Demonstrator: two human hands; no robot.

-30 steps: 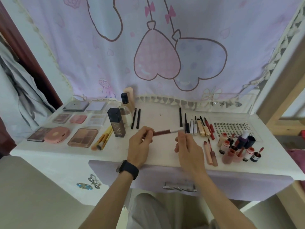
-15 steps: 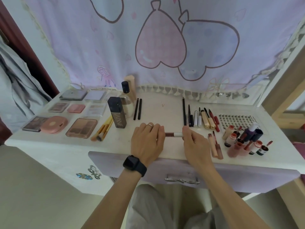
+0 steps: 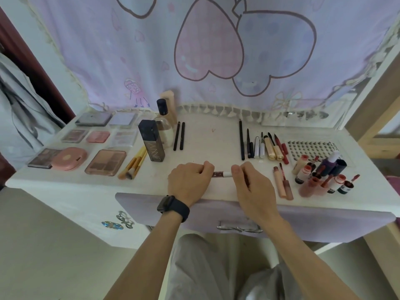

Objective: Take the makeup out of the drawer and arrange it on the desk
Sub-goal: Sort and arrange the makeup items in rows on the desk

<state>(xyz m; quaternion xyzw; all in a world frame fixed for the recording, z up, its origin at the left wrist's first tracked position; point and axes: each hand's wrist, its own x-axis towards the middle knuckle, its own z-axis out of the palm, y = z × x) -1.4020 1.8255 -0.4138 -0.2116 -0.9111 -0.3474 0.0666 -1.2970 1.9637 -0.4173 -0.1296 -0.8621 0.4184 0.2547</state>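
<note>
A slim dark-red lip product with a white end (image 3: 221,174) lies level just above the white desk (image 3: 207,137), near its front edge. My left hand (image 3: 189,182), with a black watch on the wrist, grips its left end with curled fingers. The fingertips of my right hand (image 3: 251,185) pinch its right end. Most of the tube is hidden inside the two hands. Below them the lilac drawer front (image 3: 303,224) with its silver bow handle (image 3: 239,228) appears closed.
Palettes (image 3: 106,162) and a pink compact (image 3: 69,158) fill the desk's left. A dark bottle (image 3: 152,140) and brushes (image 3: 134,163) stand centre-left. Pencils and tubes (image 3: 262,146), a lash tray (image 3: 311,148) and small lip bottles (image 3: 324,176) crowd the right. A patterned curtain hangs behind.
Both hands have lowered the lip product from a raised tilt to just above the desk near the front edge, and my left hand has closed further over it. The camera has tipped downward.
</note>
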